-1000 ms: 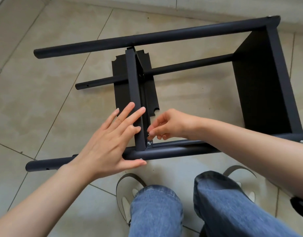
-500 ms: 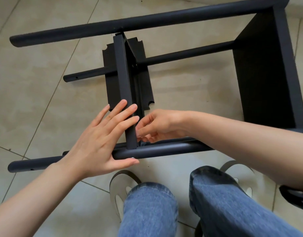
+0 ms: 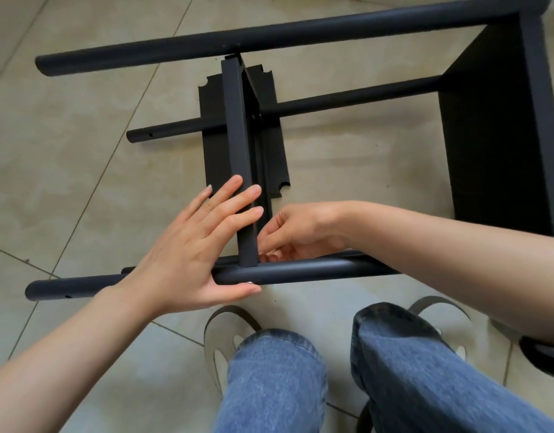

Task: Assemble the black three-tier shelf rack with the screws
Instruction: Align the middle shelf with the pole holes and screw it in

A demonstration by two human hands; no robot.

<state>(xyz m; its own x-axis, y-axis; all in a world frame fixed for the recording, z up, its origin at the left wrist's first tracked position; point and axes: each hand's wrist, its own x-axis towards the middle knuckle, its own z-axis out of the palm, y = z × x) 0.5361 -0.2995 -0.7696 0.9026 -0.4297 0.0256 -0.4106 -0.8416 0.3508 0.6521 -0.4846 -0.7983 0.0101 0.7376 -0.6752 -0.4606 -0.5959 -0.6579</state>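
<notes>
The black rack lies on its side on the tiled floor. Its near pole (image 3: 316,271) and far pole (image 3: 269,35) run left to right. One shelf panel (image 3: 494,135) is fixed at the right end. The middle shelf (image 3: 236,126) stands on edge between the poles. My left hand (image 3: 188,254) presses flat against that shelf's near end, thumb under the near pole. My right hand (image 3: 297,232) reaches in behind the shelf where it meets the near pole, fingertips pinched together on a screw that they hide.
A flat black panel with notched corners (image 3: 213,145) lies on the floor under the rack. A thinner lower pole (image 3: 347,98) crosses behind the middle shelf. My knees in jeans (image 3: 275,385) and my shoes (image 3: 225,326) are close to the near pole. A dark object (image 3: 544,354) sits at the right edge.
My right hand has sunk lower into the joint and now covers the screw that showed a second ago. My left hand keeps pressing the shelf. The view has shifted a little.
</notes>
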